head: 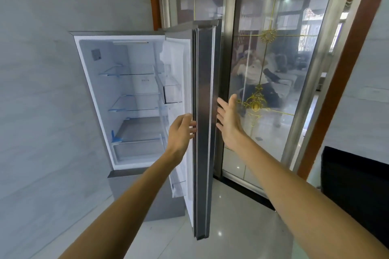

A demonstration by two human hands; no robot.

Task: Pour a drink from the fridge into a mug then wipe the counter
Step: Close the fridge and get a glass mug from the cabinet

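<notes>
Standing against the grey wall (42,73), in the corner left of the sliding glass door (275,52), the fridge (99,99) is seen with its upper compartment open. The fridge door (205,132) is swung out towards the camera, so that its free edge is seen head-on. Inside, glass shelves (130,70) and a clear drawer (136,150) at the bottom are lit; a door bin (171,90) is hung on the door's inner face.

The left hand (181,132) is held at the inner side of the door's edge – its fingers bent and close together, the tips laid on the grey seal; whether the edge is gripped cannot be told. The right hand (229,120) is raised at the outer side, palm towards the door, fingers straight and spread – contact cannot be made out.
</notes>
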